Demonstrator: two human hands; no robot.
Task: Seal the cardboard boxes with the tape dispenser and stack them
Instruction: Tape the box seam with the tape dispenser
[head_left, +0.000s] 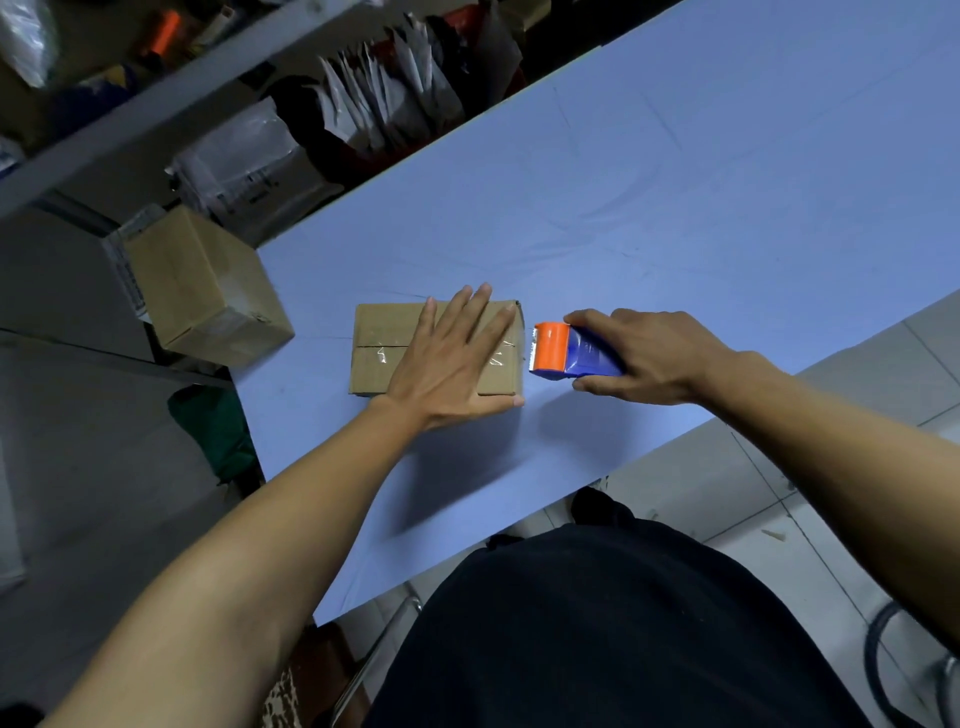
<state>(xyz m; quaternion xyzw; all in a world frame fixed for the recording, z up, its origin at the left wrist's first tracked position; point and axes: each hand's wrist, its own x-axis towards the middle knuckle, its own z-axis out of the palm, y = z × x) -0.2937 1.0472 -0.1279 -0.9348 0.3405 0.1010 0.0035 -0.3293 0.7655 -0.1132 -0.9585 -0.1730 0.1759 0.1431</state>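
A long table covered in pale blue cloth (649, 208) runs diagonally across a cluttered storeroom, with a grey metal shelf rail (156, 98) at the upper left and white plastic mailer bags (379, 104) packed upright behind the table's far edge. Pale floor tiles (857, 415) show to the right.

On the cloth, towards the table's left end, lies a small flat brown cardboard box (379, 353), its flaps closed and a strip of clear tape running along the centre seam, wrinkled in places. The left hand (457, 364) lies flat on top of the box, fingers straight and spread, the thumb down along the near edge at the box's right corner.

Just beside the box's right end is an orange and blue handheld tape dispenser (571, 351), its orange front facing the box and close to the box's side; whether it touches the cardboard cannot be told. The right hand (649, 356) grips the dispenser's blue body, fingers curled over the top and the thumb underneath on the near side.

Off the table's left end sits a second brown cardboard box (202, 286), larger, tilted, with clear tape on its faces; what it rests on is not clear. A dark green bundle (213, 431) lies below it beside the table's edge. The person's black garment (623, 623) fills the lower middle of the view
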